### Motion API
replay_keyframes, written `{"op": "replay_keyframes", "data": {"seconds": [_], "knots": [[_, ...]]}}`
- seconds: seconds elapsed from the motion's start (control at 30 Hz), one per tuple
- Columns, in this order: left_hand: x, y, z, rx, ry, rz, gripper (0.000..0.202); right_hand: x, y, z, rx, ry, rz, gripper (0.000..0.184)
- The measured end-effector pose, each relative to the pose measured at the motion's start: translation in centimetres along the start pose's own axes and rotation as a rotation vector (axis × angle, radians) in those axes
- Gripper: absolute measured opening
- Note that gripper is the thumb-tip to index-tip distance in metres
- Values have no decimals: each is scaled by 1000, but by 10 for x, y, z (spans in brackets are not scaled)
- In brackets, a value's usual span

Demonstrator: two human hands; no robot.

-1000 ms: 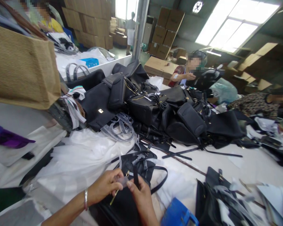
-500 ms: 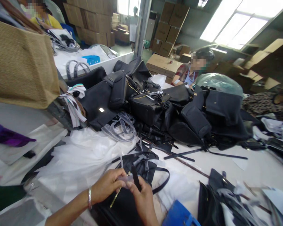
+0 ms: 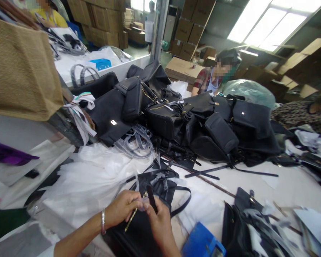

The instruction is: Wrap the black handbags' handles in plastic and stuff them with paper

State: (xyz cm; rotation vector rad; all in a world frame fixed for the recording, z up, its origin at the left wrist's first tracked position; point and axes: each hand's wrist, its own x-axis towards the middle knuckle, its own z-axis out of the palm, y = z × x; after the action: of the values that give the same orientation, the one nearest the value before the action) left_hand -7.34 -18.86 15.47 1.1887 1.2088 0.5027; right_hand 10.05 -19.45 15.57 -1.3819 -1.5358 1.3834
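Note:
A black handbag [image 3: 139,237] lies on the table right under my hands, with a gold zip [image 3: 131,219] along its opening. My left hand [image 3: 123,208] pinches a small piece of clear plastic film [image 3: 144,205] between thumb and fingers. From the other side, my right hand [image 3: 160,219] grips the same film, its thumb almost against the left one. A dark strap end [image 3: 151,198] sticks up from between the right fingers. Beyond the hands, the bag's handles [image 3: 163,180] are partly wrapped in plastic, and a strap loop [image 3: 186,200] curves out to the right.
Black bags [image 3: 163,121] are heaped across the table's far side. White wrapping sheets [image 3: 82,178] spread at left, below plastic-wrapped handles [image 3: 136,142]. A blue box [image 3: 203,241] and another black bag [image 3: 235,225] stand at right. A co-worker [image 3: 211,75] is behind the heap.
My hands have drawn closer together, and less of the film shows between them. The whole view has shifted slightly. The co-worker behind the heap has moved an arm lower.

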Motion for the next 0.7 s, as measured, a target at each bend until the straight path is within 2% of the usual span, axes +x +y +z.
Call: {"op": "replay_keyframes", "data": {"seconds": [0.17,0.3,0.5,0.7], "knots": [[0,-2,-2,-33,-52,1,34,-2,4,-5,-40,4,28,16],[1,-4,0,-159,-69,17,18,-2,9,-4,-64,21,69,17],[7,-11,1,-154,6,8,14,-1,9,0,-90,17,61,20],[7,-14,-7,-100,-18,3,20,-16,7,-22,-128,-20,63,28]]}}
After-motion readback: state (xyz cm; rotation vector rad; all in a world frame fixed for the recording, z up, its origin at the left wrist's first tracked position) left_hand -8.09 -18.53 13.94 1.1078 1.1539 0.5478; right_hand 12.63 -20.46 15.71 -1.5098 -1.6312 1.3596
